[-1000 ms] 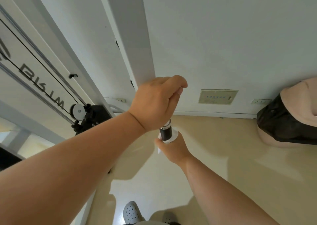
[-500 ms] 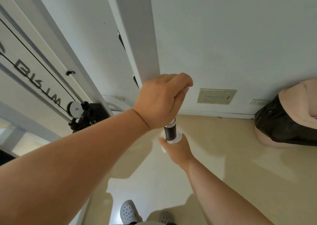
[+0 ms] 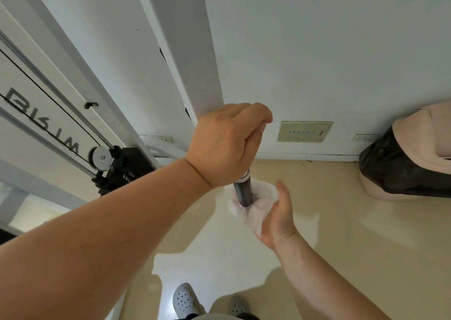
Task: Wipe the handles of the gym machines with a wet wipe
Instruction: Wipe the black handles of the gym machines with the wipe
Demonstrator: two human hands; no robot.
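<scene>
My left hand (image 3: 227, 146) grips the upper part of a black cable-machine handle (image 3: 242, 192) with a metal collar, which hangs upright. Only the handle's lower end shows below my fist. A white wet wipe (image 3: 263, 197) is spread out around the handle's bottom end. My right hand (image 3: 280, 222) is under it with the palm opened and the thumb pointing up, pressing the wipe against the end of the handle. Its fingers are mostly hidden behind the wipe.
A white cable machine frame with a pulley (image 3: 102, 157) and black carriage stands at the left, and a white post (image 3: 190, 51) is just behind my left hand. A bin lined with a black bag (image 3: 402, 170) sits at the right wall. My grey clogs (image 3: 185, 300) are on the beige floor.
My right hand has slid down from around the handle's shaft to its bottom end and opened its grip, so the wipe now fans out. My left hand keeps its hold.
</scene>
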